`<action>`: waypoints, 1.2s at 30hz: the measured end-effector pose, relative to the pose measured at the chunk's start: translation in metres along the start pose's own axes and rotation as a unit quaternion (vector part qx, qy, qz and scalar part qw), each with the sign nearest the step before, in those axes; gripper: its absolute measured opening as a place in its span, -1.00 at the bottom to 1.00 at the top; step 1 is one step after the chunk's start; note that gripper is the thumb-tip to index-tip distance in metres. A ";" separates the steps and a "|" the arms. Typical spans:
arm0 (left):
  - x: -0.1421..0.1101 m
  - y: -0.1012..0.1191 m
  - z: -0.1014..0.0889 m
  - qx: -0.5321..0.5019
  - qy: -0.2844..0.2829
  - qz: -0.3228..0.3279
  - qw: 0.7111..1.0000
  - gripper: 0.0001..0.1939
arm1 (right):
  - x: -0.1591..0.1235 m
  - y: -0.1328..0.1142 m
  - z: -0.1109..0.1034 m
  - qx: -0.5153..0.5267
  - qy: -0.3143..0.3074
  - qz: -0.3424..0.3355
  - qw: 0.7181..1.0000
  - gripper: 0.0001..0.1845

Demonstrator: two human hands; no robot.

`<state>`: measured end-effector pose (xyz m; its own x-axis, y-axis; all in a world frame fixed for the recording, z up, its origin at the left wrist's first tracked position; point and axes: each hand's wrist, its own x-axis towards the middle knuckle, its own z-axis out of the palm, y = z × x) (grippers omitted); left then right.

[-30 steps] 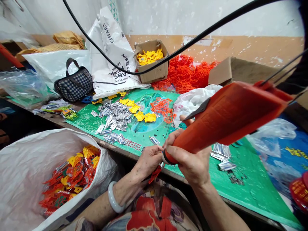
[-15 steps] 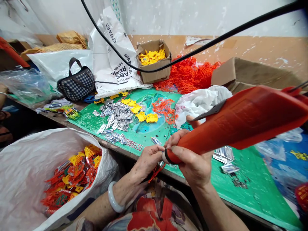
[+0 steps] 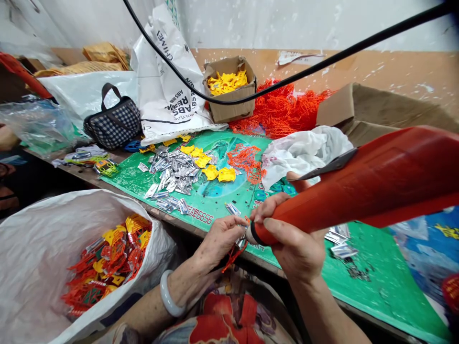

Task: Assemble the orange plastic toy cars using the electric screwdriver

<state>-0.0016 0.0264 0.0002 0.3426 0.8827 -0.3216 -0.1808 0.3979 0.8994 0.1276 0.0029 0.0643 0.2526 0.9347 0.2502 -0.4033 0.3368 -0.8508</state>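
My right hand [image 3: 299, 246] is wrapped round a red electric screwdriver [image 3: 362, 193], which slants down to the left with its dark lever on the upper side. Its pale nose reaches the fingertips of my left hand [image 3: 218, 243]. Those fingers pinch an orange plastic frame [image 3: 233, 259] with a silvery piece on it, mostly hidden by the hand. Beyond my hands, silver plates [image 3: 175, 172] lie heaped beside several yellow plastic parts [image 3: 226, 175]. A few loose orange frames [image 3: 245, 162] rest farther back.
At lower left a white sack [image 3: 25, 239] holds orange-and-yellow assemblies [image 3: 111, 260]. A cardboard box [image 3: 231, 111] of yellow parts and a red-orange heap [image 3: 283, 110] stand at the back. A black cable [image 3: 308, 71] hangs across the view. Someone's hand [image 3: 7, 138] shows at far left.
The screwdriver and my right hand have shifted slightly right, and the nose has drawn back a little from my left fingers. My left hand keeps its pinch in nearly the same place.
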 end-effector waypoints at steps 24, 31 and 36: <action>-0.003 0.000 0.001 0.011 0.005 -0.002 1.000 -0.84 | -0.003 0.006 -0.002 -0.012 0.006 0.013 1.000 -0.85; -0.003 0.000 0.006 -0.016 -0.006 -0.011 1.000 -0.83 | -0.006 0.010 -0.006 -0.044 -0.022 0.023 0.999 -0.85; -0.004 -0.002 0.009 -0.036 0.001 -0.014 0.999 -0.77 | -0.008 0.014 -0.007 -0.062 -0.054 0.008 0.997 -0.88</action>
<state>0.0053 0.0200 0.0022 0.3456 0.8720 -0.3466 -0.2371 0.4385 0.8669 0.1262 -0.0009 0.0469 0.1480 0.9490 0.2784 -0.2930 0.3109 -0.9042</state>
